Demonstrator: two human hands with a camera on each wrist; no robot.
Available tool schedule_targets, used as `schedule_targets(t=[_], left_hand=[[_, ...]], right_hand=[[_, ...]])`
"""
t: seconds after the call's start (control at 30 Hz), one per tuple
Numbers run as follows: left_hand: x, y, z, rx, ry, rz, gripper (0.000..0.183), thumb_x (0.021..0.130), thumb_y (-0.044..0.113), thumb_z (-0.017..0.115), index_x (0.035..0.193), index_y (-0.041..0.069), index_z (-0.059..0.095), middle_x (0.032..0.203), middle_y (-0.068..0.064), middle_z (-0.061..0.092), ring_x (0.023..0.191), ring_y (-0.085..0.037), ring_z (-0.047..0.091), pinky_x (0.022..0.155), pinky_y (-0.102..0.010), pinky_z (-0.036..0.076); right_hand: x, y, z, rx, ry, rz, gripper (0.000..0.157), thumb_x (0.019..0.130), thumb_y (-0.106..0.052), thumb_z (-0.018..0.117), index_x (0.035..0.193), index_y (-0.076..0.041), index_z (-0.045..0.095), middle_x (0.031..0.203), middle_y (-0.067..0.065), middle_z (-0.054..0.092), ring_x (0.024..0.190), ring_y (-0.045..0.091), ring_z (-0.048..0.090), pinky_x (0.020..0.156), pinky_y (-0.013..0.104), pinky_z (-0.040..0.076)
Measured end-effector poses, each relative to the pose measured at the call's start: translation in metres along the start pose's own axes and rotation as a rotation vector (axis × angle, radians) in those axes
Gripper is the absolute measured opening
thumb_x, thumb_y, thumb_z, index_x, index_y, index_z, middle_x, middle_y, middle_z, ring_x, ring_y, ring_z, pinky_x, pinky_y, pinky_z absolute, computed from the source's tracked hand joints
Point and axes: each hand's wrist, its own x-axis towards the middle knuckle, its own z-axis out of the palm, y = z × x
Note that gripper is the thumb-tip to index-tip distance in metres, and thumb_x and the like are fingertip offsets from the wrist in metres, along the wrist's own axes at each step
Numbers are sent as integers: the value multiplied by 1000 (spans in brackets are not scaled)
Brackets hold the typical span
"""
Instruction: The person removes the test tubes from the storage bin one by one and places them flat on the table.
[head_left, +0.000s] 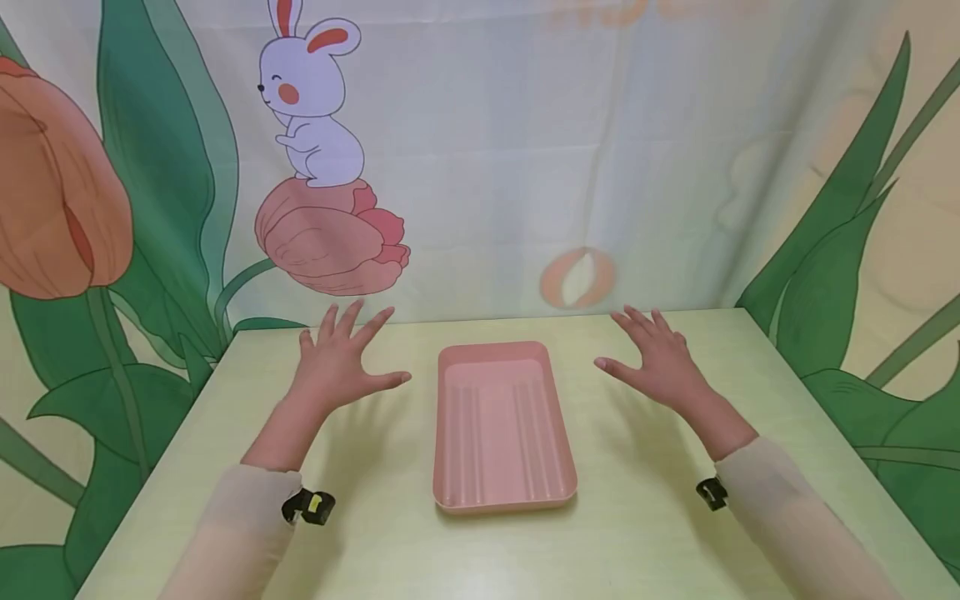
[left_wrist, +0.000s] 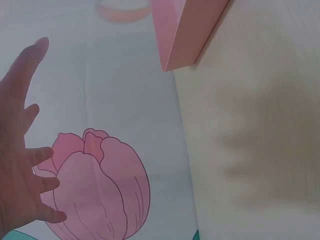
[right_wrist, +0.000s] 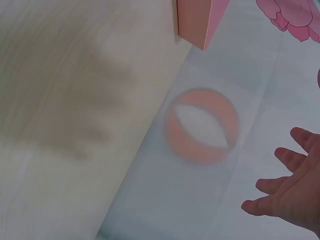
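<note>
A shallow pink rectangular tray point(head_left: 495, 433) with raised ridges along its bottom lies on the table, between the two hands. My left hand point(head_left: 337, 362) hovers over the table to its left, fingers spread and thumb pointing toward the tray. On the other side, my right hand point(head_left: 656, 362) is held up in the same way, fingers apart and holding nothing. Both hands cast shadows on the tabletop. A corner of the tray point(left_wrist: 195, 35) shows at the top of the left wrist view, and another tray corner point(right_wrist: 195, 22) in the right wrist view.
The pale wooden table point(head_left: 637, 525) runs back to a hanging cloth point(head_left: 480, 167) printed with a rabbit, tulips and leaves. Each sleeve carries a small black strap device, one at the left wrist point(head_left: 309, 506) and one at the right point(head_left: 712, 493).
</note>
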Motion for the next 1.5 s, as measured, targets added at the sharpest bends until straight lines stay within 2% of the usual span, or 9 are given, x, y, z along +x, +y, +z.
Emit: schedule_targets(t=[0.3,0.5,0.77,0.9,1.03,1.37,1.5], left_hand=[[-10,1,18,-87,14,17,91,86,57,73,160,21,34,161,-25,36,146,-52,34,113,-76,34],[-17,2,29,-169,-15,-3,84,91,52,70,159,16,36,155,-27,45,140,-50,44,109,-69,44],[-24,1,41,-286,-44,-13,72,99,36,64,159,10,35,154,-29,46,142,-49,43,113,-67,42],[-29,3,44,-375,-46,-4,66,101,29,61,157,3,37,149,-30,51,138,-48,48,114,-64,42],[-35,6,46,-442,-50,-4,61,102,23,60,154,-1,40,144,-32,55,131,-49,55,110,-62,47],[-45,19,43,-619,-173,-119,57,103,23,58,153,-1,43,145,-30,56,133,-46,56,108,-56,52],[-46,23,45,-697,-207,-164,56,103,23,58,152,0,44,146,-28,56,133,-44,57,106,-53,55]], right_hand=[[-6,6,17,52,36,-29,75,98,-40,65,157,-4,36,164,25,34,154,50,22,119,76,23],[-11,6,27,112,35,-35,71,99,-38,65,155,-2,40,161,27,37,150,50,30,121,69,29],[-17,5,36,164,57,-26,63,100,-33,65,150,1,46,155,27,46,146,47,39,120,65,34],[-21,4,41,187,57,-21,59,100,-30,65,148,2,49,152,28,49,142,47,45,117,64,39],[-23,1,43,228,36,-10,56,101,-27,64,146,2,51,149,27,53,133,45,54,109,62,47],[-24,-9,38,359,-13,67,48,103,-25,61,142,2,55,141,26,61,125,43,61,100,56,55],[-22,-13,33,415,-78,104,49,104,-25,59,143,3,54,142,26,60,125,42,61,100,52,56]])
